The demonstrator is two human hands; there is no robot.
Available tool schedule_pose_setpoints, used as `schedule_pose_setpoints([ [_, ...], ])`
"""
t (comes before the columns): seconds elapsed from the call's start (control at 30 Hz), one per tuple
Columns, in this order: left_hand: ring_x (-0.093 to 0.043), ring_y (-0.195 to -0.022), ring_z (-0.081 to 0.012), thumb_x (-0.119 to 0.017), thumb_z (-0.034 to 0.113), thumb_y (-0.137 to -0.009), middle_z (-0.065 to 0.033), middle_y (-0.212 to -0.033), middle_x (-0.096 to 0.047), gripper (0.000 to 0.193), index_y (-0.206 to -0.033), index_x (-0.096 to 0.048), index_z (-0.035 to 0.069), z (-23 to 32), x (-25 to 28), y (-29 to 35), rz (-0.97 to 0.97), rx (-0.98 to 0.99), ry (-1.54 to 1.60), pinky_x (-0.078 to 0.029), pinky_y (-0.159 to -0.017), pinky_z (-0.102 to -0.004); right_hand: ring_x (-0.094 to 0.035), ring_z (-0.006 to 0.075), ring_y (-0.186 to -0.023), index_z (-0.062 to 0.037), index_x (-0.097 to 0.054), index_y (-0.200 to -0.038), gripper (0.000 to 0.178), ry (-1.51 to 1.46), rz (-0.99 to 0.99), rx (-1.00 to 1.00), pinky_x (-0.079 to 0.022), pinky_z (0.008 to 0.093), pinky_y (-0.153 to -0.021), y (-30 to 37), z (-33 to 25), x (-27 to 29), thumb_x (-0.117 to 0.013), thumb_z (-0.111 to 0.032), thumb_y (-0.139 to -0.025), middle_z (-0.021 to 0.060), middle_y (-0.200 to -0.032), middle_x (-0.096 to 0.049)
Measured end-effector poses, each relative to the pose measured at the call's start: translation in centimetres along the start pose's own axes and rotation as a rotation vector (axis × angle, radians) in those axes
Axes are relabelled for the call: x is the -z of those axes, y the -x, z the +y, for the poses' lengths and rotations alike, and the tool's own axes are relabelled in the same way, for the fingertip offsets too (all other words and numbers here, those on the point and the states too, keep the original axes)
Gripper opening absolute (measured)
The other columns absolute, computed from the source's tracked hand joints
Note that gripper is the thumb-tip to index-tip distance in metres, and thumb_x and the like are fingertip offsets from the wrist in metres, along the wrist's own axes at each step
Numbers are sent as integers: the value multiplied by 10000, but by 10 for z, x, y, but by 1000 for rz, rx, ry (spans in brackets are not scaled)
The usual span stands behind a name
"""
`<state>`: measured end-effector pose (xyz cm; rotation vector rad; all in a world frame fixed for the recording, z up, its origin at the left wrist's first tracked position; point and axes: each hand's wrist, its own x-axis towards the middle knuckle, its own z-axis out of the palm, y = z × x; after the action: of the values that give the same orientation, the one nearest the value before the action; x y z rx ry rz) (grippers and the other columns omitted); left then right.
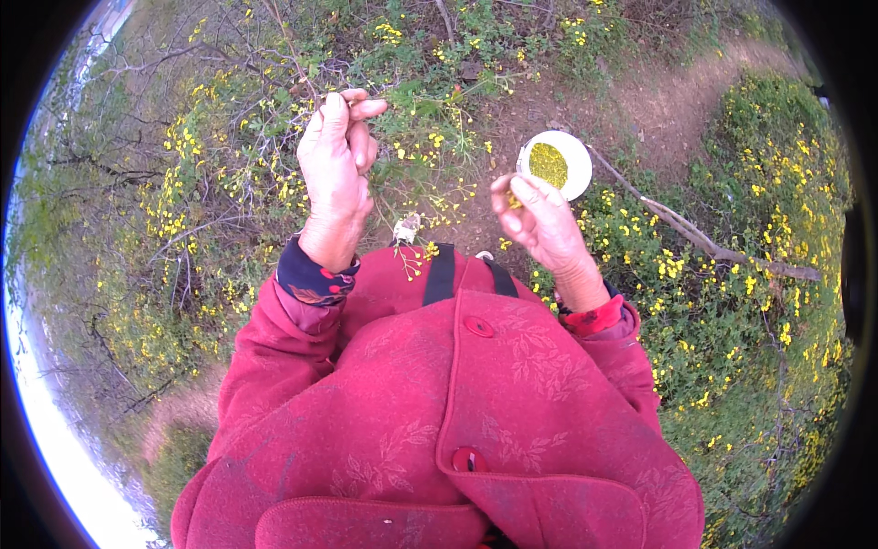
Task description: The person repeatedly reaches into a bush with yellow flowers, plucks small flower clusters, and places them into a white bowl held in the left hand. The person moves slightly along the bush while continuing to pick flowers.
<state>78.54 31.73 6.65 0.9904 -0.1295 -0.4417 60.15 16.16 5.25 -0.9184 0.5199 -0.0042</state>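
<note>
Left hand pinches thin stem, long axis running away, slightly leftward.

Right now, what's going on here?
A person in a red coat is among yellow-flowered shrubs. The left hand is raised among the stems and seems to pinch a thin twig. The right hand holds some yellow blossoms; just beyond it is a white bucket with yellow-green bits inside.

Place: outdoors, scrubland | Signs: yellow-flowered bushes, bare soil, leafless branch
</note>
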Motion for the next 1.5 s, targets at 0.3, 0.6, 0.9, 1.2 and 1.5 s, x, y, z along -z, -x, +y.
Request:
schedule_pose_setpoints([
  [0.3, -309, -394, -19, -421, 237, -936, -95, -767, -653, 280, -899, -570, 3, -8, -24, 11, 13, -108, -110, -249, -370, -174, -398, 30, -454, -22, -538, -945, 277, 161, 113, 20, -267, 150, -381, -12, 18, -42, -515, -292, -890, 20, -656, -536],
  [0.6, -311, -385, -24, -422, 257, -935, -95, -780, -644, 282, -931, -546, 3, -7, -23, 7, 47, -117, 14, -255, -363, -180, -402, 18, -445, -2, -586, -863, 136, -2, 210, 57, -264, 156, -371, -9, 24, -34, -577, -136, -850, 6, -644, -556],
  [0.9, -318, -389, -12, -436, 208, -930, -94, -753, -652, 248, -893, -575, 5, 2, -20, -3, 151, -306, -81, -241, -367, -165, -396, 18, -464, 9, -589, -901, 151, -98, 226, 95, -263, 144, -371, -5, 20, -21, -552, -133, -866, 12, -686, -555],
  [1.2, -305, -413, 5, -458, 212, -920, -86, -816, -663, 244, -919, -608, 20, -12, -21, 3, -19, -141, -367, -234, -387, -152, -370, 26, -462, 13, -544, -930, 203, -193, 47, 84, -284, 153, -388, -6, 3, -29, -523, -184, -886, 32, -721, -525],
  [1.5, -449, -536, -1, -653, 119, -779, -36, -861, -651, 255, -1005, -591, 18, -22, -36, 21, -271, 188, -358, -329, -447, -151, -383, 29, -462, -18, -560, -907, 179, -55, 46, 137, -272, 152, -387, -24, -18, -42, -509, -188, -896, 7, -690, -526],
])
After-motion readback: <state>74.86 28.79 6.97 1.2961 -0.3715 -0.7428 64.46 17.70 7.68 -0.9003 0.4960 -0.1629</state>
